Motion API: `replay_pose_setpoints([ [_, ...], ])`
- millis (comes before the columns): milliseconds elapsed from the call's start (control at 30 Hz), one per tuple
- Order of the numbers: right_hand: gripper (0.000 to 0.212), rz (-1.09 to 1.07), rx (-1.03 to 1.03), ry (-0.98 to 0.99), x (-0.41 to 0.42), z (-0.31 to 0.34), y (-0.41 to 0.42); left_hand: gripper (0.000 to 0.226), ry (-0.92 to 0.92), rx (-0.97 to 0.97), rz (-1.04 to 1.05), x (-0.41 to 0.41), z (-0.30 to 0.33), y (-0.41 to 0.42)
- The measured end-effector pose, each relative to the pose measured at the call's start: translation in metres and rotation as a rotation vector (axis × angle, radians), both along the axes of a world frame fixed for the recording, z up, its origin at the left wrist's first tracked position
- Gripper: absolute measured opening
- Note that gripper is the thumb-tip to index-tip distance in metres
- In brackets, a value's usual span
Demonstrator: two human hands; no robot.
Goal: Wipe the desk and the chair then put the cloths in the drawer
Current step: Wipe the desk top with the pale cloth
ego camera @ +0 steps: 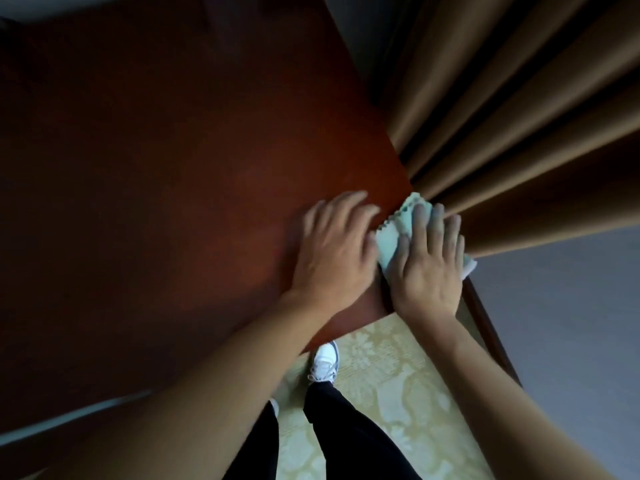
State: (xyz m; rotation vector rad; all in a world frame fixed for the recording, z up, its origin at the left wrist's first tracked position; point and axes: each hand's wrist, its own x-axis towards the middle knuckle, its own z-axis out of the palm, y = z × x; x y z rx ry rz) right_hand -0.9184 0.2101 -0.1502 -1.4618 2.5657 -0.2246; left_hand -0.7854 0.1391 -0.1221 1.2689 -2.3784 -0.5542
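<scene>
Head view: right hand point(427, 268) pressing flat on pale green cloth point(391, 237) overhanging dark reddish wooden surface point(173, 168) corner, risking slipping off; left hand point(334, 251) lying flat, holding nothing.

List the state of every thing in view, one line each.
desk: bare dark wood top, being wiped at its right corner.
cloth: pale, spread flat on the desk corner, partly hanging past the edge.
right hand: fingers straight, pressing the cloth.
left hand: flat on the desk beside the cloth, blurred.
curtain: drawn, hanging in folds beside the desk.
</scene>
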Motion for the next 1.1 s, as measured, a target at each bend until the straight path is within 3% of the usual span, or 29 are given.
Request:
replay_pose_setpoints([
  [200,0.057,0.408,-0.085,-0.031,0.136,0.001,-0.017,0.045,-0.257,0.004,0.464,0.186,-0.022,-0.044],
  [300,0.058,0.728,-0.021,-0.059,0.218,0.005,-0.019,0.049,-0.332,-0.004,0.505,0.228,-0.027,-0.044],
  [400,0.057,0.928,-0.001,-0.019,0.230,0.002,-0.036,0.047,-0.301,-0.027,0.542,0.232,-0.028,-0.043],
  [467,0.056,0.908,-0.042,0.010,0.191,-0.005,-0.063,0.046,-0.296,-0.028,0.573,0.229,-0.027,-0.043],
  [633,0.061,0.396,-0.044,0.082,0.064,-0.003,-0.170,0.050,-0.338,0.017,0.570,0.228,-0.025,-0.043],
  [733,0.060,0.242,-0.097,0.068,0.091,-0.003,-0.194,0.050,-0.341,0.017,0.570,0.228,-0.025,-0.043],
  [800,0.058,0.303,-0.163,0.053,0.143,-0.003,-0.172,0.051,-0.344,0.014,0.578,0.228,-0.025,-0.042],
  [900,0.057,0.682,-0.063,-0.016,0.197,0.006,-0.094,0.051,-0.340,-0.008,0.569,0.227,-0.025,-0.043],
  [967,0.057,0.863,-0.009,-0.024,0.187,0.011,-0.057,0.051,-0.339,-0.010,0.565,0.228,-0.025,-0.043],
  [1033,0.056,0.852,-0.030,-0.005,0.152,0.007,-0.064,0.051,-0.340,-0.009,0.575,0.228,-0.025,-0.043],
  [1100,0.056,0.679,-0.075,0.075,0.117,-0.002,-0.106,0.051,-0.345,0.006,0.577,0.228,-0.024,-0.043],
])
